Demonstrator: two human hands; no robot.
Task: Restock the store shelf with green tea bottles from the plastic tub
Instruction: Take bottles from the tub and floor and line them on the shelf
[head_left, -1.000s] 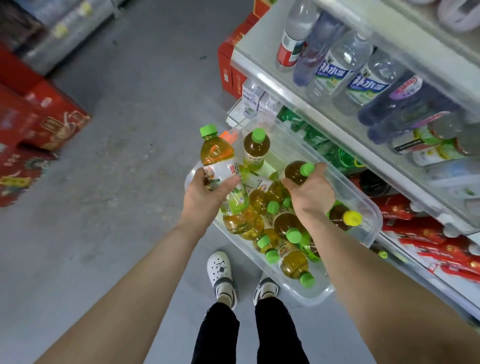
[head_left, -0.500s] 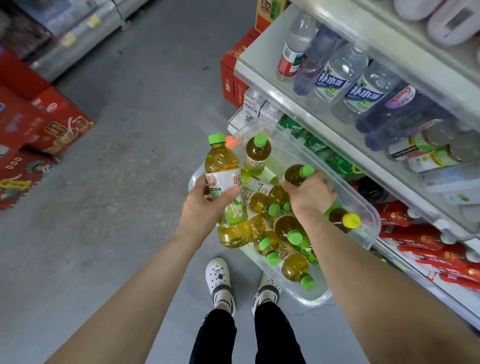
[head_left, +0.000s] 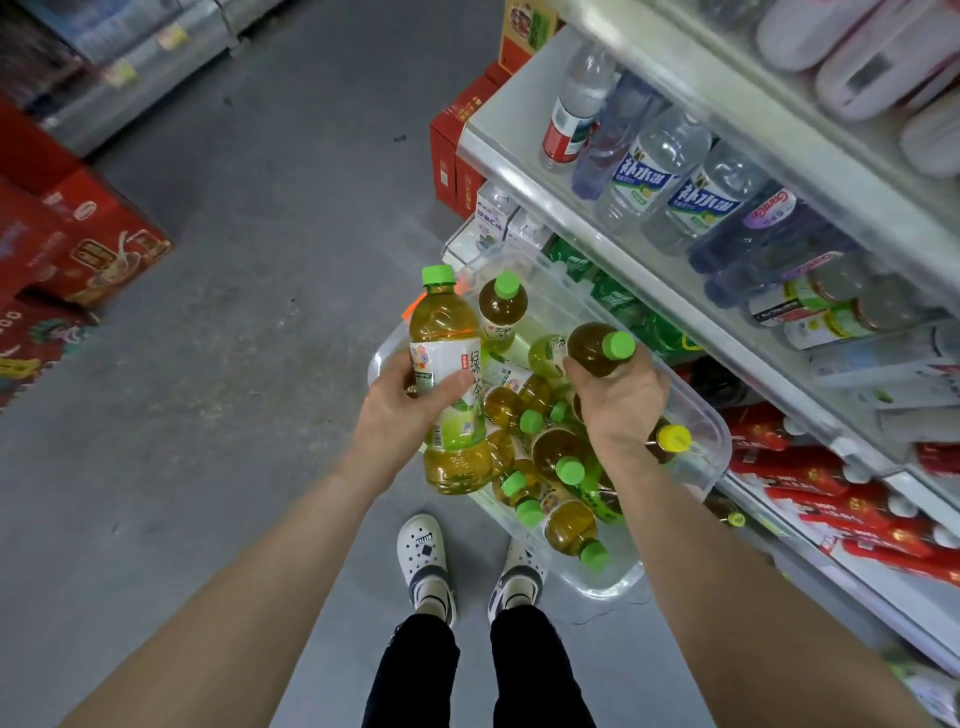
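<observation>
Both your hands have just lifted clear of the plastic tub (head_left: 719, 441), left hand (head_left: 400, 410) gripping one green tea bottle (head_left: 449, 374), right hand (head_left: 621, 400) another (head_left: 597, 348), ready for the shelf (head_left: 524, 140).

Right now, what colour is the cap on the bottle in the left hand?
Bright green cap, clearest in the head view.

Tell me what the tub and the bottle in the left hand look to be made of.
Tub: probably clear glossy plastic; bottles show through its wall. Bottle in the left hand: likely clear plastic showing the amber tea, with a printed label and matte green cap.
</observation>
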